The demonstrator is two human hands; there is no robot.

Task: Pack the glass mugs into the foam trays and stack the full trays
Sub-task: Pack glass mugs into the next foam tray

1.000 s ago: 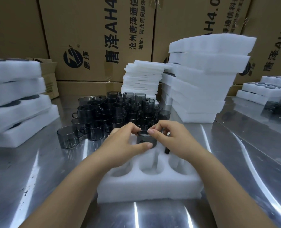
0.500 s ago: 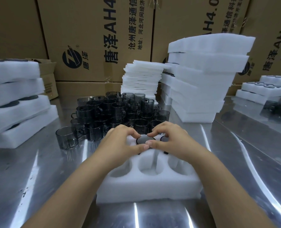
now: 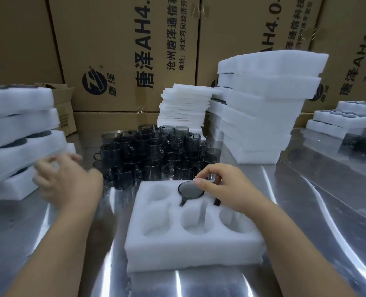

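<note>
A white foam tray (image 3: 190,243) with six pockets lies on the steel table in front of me. One dark glass mug (image 3: 189,190) sits sunk in its back middle pocket, handle in the slot. My right hand (image 3: 227,185) is curled over the tray's back right corner. Its thumb and forefinger pinch the mug's rim, and the hand hides most of the back right pocket. My left hand (image 3: 66,179) is blurred and hovers left of the tray with fingers loosely spread, holding nothing. Several loose mugs (image 3: 156,153) stand clustered behind the tray.
Stacked trays with mugs (image 3: 17,142) sit at the left edge, close to my left hand. A tall pile of empty foam trays (image 3: 263,108) and thin foam sheets (image 3: 184,106) stand behind right. More filled trays (image 3: 345,118) lie far right. Cardboard boxes (image 3: 113,61) wall the back.
Both hands pushed the mug down into the back middle pocket. My left hand has since let go and swung left toward the loose mugs; my right hand stays at the mug's rim.
</note>
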